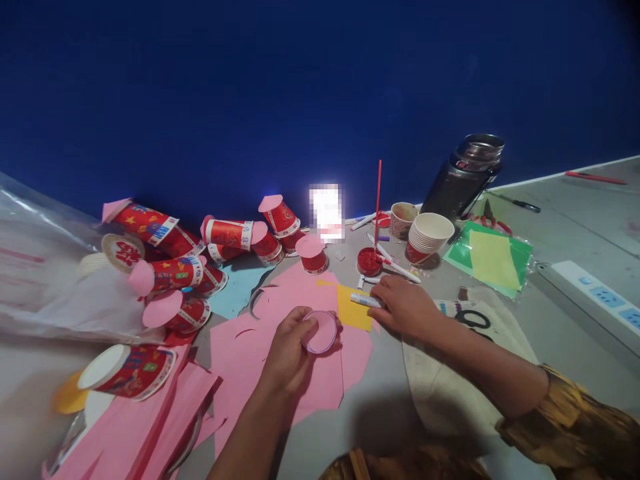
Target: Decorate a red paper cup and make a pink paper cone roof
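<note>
My left hand [295,347] grips a round pink paper disc [321,333] with a purple rim, thumb on its face, above pink paper sheets [235,353]. To the right, my right hand [403,307] has its fingers closed around the end of a small white tube [365,300], over a yellow sheet [356,319]. Just beyond, a red paper cup [312,259] stands upside down with a pink disc on top. A red pot [369,261] with a red stick upright in it is behind my right hand, beside white markers [400,270].
Several red decorated cups [175,273] lie and stand at the left near a plastic bag [60,267]. Stacked white cups [431,233], a dark flask [463,177], green packets [493,260], a cloth [450,380] and a power strip [595,293] are at the right.
</note>
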Tool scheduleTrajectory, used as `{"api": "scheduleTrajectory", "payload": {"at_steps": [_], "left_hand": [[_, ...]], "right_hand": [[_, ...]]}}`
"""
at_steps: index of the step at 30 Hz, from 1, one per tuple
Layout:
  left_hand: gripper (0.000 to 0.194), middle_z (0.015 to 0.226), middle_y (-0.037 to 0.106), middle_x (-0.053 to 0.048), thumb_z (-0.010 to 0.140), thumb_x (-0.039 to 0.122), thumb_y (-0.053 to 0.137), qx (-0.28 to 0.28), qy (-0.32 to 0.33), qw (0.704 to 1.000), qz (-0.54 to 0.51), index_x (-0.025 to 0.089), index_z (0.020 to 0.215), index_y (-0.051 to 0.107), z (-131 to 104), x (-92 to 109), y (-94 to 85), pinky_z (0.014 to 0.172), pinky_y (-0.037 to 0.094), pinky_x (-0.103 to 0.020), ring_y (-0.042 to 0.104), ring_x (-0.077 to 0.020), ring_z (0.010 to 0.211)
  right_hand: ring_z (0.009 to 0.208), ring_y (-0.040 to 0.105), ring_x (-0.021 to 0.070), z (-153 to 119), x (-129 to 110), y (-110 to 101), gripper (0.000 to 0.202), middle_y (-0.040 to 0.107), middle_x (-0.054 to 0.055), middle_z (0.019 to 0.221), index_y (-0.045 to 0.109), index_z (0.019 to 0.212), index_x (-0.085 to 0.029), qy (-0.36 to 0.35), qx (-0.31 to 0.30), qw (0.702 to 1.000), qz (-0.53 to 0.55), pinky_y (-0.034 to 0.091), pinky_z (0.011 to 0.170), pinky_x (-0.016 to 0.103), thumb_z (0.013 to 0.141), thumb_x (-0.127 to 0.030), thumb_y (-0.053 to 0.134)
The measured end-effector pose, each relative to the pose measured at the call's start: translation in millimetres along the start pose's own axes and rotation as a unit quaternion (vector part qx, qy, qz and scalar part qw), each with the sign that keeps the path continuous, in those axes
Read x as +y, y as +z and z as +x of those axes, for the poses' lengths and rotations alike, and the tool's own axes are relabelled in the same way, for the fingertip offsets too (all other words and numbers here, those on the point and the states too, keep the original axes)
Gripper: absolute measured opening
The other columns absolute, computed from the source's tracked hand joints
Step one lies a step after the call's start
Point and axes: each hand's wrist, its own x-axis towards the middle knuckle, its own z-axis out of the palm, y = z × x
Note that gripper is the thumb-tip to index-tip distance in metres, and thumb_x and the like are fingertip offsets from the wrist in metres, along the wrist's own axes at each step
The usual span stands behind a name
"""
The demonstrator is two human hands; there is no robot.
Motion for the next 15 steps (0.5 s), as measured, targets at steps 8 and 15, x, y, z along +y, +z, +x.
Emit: {"api": "scheduleTrajectory", "payload": {"at_steps": [8, 15], "left_hand": [[0.033, 0.097, 0.08, -0.017, 0.07, 0.017, 0.073, 0.01, 0.024, 1.0, -0.012, 0.009, 0.102, 0.073, 5.1, -4.1, -1.7, 0.085, 0.06, -0.044, 0.077, -0.0298, 0.089], [0.039, 0.106, 0.081, -0.01, 0.07, 0.015, 0.065, 0.071, 0.094, 0.992, 0.053, 0.014, 0.107, 0.077, 8.7, -19.4, 3.1, 0.093, 0.053, -0.037, 0.072, -0.0244, 0.099]], "right_hand": [[0.09, 0.063, 0.0244, 1.2, -1.5, -0.1, 0.017, 0.072, 0.009, 0.093, 0.069, 0.096, -0.018, 0.035, 0.07, 0.995, 0.061, 0.038, 0.074, 0.032, 0.095, -0.035, 0.065], [0.071, 0.06, 0.0179, -15.2, -24.7, -5.3, 0.03, 0.072, 0.004, 0.083, 0.071, 0.1, -0.02, -0.045, 0.068, 0.974, 0.213, 0.034, 0.066, 0.029, 0.101, -0.045, 0.054]]}}
